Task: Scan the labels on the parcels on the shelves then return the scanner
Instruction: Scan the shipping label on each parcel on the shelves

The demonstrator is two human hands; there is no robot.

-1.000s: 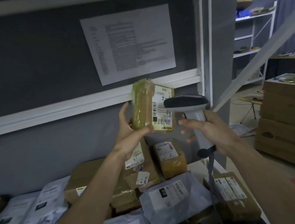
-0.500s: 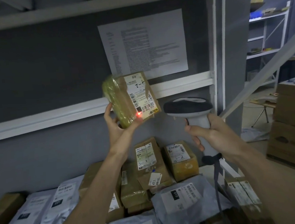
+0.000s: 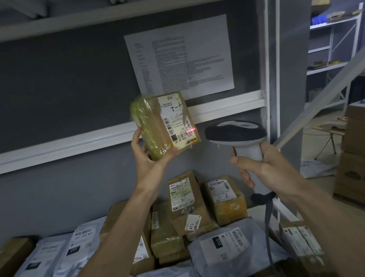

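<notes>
Gripped from below in the left hand (image 3: pixel 149 161), thumb along one side and fingers curled behind the other, the small parcel (image 3: pixel 162 124) is held up in front of the shelf's white crossbar (image 3: pixel 56 147), while the right hand (image 3: pixel 261 166) wraps the pale handle of the scanner (image 3: pixel 236 133), index finger at the trigger. Half a second ago the red spot sat lower on the label (image 3: pixel 176 121); now it lies at the right end of the bottom barcode, and the parcel has tilted more toward the scanner head, so the read looks to be landing or about done. Brown cardboard shows under glossy, wrinkled yellowish tape; the label is flat white paper with handwriting. Below, on the shelf, lie more taped boxes (image 3: pixel 224 198) and soft grey poly mailers (image 3: pixel 226 245), still to scan.
</notes>
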